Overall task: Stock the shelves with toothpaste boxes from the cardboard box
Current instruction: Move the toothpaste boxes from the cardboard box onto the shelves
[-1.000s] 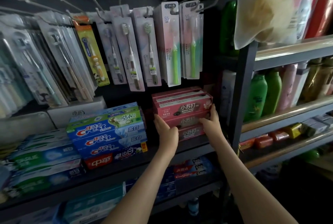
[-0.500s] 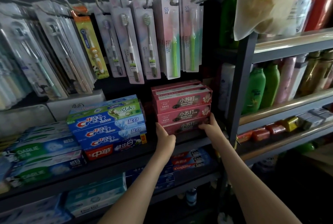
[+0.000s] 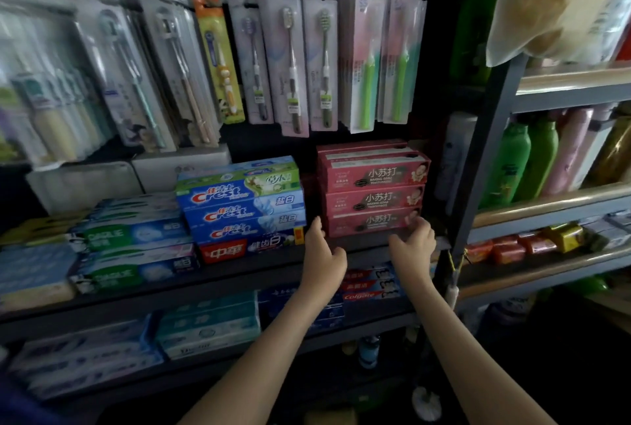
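L hand fingers straight, released, vs left end of pink baking-soda toothpaste stack | R hand fingers loose, touching bottom box front | stack on shelf right end, likely squaring fronts flush

Your left hand and right hand are bare. Your left forearm and right forearm are uncovered too, from the wrists to the bottom edge of the view. Both are slim and smooth in outline. Finger detail is lost to blur.
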